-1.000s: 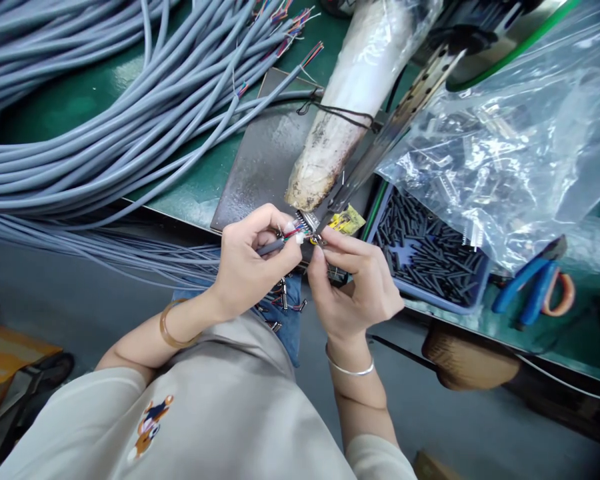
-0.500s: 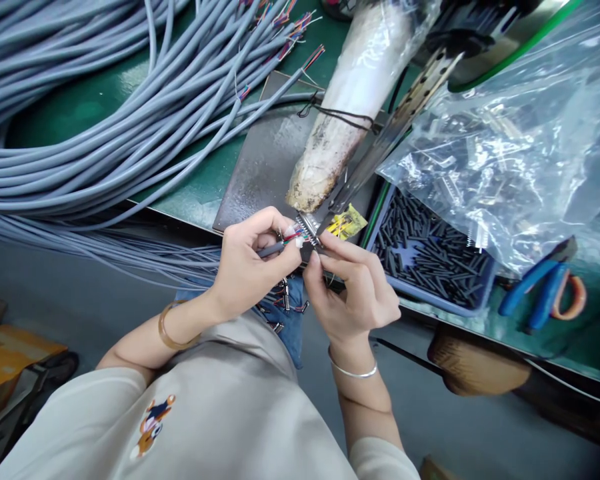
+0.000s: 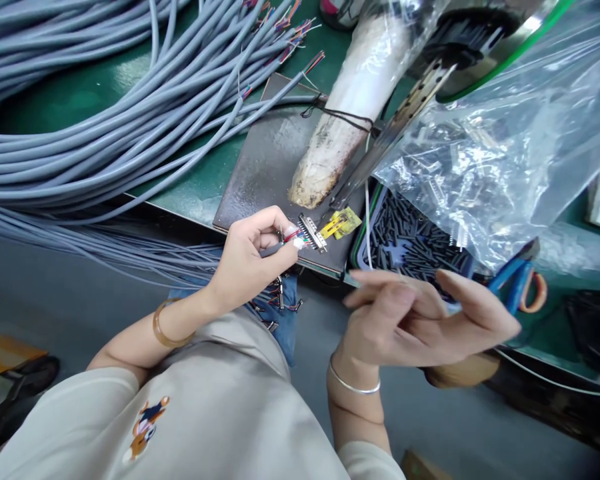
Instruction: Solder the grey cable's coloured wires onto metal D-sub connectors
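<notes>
Green bench ran across the top, heaped grey cables spilling off its left edge, cut by the frame. Left hand pinched a grey cable end, its coloured wires meeting a small connector just right of the fingertips; that joint was too small to read. Right hand, blurred, hovered loose and empty, fingers spread, before a tray of black tubes half hidden under a clear plastic bag.

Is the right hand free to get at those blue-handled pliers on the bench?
Probably yes: the right hand is open, holds nothing, and hovers just beside the blue-handled pliers. Nothing lies between them.
</notes>
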